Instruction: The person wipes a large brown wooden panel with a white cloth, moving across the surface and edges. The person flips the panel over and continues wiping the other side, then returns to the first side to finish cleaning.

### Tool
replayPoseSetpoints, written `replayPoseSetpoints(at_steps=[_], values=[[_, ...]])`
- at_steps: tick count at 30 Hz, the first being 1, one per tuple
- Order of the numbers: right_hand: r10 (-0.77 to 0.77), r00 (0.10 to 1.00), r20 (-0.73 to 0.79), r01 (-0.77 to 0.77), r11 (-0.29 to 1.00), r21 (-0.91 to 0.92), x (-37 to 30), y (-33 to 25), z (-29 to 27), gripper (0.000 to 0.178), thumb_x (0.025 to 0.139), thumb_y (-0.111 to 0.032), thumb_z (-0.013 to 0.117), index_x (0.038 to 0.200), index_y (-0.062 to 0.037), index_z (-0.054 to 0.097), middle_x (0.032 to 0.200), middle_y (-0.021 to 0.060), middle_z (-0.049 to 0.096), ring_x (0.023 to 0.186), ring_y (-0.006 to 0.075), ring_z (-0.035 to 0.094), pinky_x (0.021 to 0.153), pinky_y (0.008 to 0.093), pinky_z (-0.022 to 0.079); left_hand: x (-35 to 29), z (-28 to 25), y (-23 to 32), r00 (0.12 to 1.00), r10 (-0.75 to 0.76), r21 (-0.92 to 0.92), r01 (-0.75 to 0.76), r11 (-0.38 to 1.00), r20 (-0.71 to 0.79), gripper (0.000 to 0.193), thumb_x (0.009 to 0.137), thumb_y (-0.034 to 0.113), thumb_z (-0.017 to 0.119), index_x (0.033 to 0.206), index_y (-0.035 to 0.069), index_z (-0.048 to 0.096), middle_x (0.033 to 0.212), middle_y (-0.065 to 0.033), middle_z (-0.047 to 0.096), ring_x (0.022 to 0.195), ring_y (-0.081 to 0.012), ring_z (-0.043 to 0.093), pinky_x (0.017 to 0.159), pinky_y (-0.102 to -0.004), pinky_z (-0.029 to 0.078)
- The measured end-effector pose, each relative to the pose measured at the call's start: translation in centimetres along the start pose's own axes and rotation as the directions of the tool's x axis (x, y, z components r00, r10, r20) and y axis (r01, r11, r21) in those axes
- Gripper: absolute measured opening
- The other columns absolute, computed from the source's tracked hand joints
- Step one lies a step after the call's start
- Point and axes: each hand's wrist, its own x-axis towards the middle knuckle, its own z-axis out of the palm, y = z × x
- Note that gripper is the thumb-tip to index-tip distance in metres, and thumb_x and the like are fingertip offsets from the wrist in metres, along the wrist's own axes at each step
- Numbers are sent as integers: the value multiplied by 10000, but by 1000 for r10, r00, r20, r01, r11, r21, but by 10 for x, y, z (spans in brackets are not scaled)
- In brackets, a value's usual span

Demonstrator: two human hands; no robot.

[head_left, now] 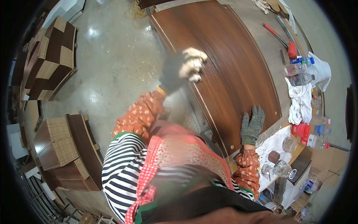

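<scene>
A large dark brown wood-grain panel (223, 56) lies in front of me, its long edges slightly curved. My right hand (252, 127), in a grey knit glove, lies flat on the panel's near right part with its fingers stretched out. Over the panel's left edge is my left hand (182, 68), in a dark glove with off-white at the fingers. Motion blurs this hand; its fingers look bent. Whether it holds anything or touches the surface, I cannot tell. Pale round spots mark the panel's near corners.
Plastic bottles (298, 69), white cloths (300, 100) and a red-lidded jar (300, 130) crowd the bench's right side. Beyond them lies a red-handled tool (275, 34). Stacked brown panels (50, 56) stand on the floor to the left, with another brown stack (65, 143) nearer.
</scene>
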Motion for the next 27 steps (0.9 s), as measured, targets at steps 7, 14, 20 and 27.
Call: replayPoseSetpoints(at_steps=[7, 14, 20, 27], values=[[93, 993, 77, -96, 995, 39, 3, -8, -6, 467, 949, -183, 584, 1377, -6, 519, 1428, 215, 498, 1356, 415, 419, 1150, 506, 306, 105, -152, -119, 974, 218, 625, -132, 769, -63, 475, 748, 302, 827, 1186, 186, 681, 1197, -6, 682, 998, -219, 638, 834, -390, 527], [94, 988, 122, -98, 995, 27, 4, -2, -5, 459, 961, -172, 558, 1379, 9, 511, 1427, 222, 499, 1349, 430, 426, 1140, 515, 317, 115, -154, -153, 921, 264, 694, 9, 719, -285, 451, 780, 282, 817, 1202, 199, 683, 1196, -55, 683, 934, -186, 653, 765, -353, 533], [72, 991, 114, -76, 996, 36, 3, -1, -6, 452, 973, -184, 548, 1374, 19, 508, 1427, 223, 499, 1353, 432, 418, 1146, 514, 308, 20, -28, -28, 937, -349, -664, 251, 704, -17, 511, 959, 438, 581, 1269, 33, 571, 870, 26, 583, 709, -90, 590, 613, -273, 519], [64, 993, 104, -67, 997, 29, 0, 4, -2, 448, 972, -177, 547, 1377, 11, 509, 1419, 220, 510, 1353, 425, 423, 1148, 512, 305, -28, 16, 18, 962, -201, -232, 241, 942, 185, 213, 889, 237, 642, 1089, 166, 660, 1086, 4, 659, 982, -163, 612, 941, -342, 362]])
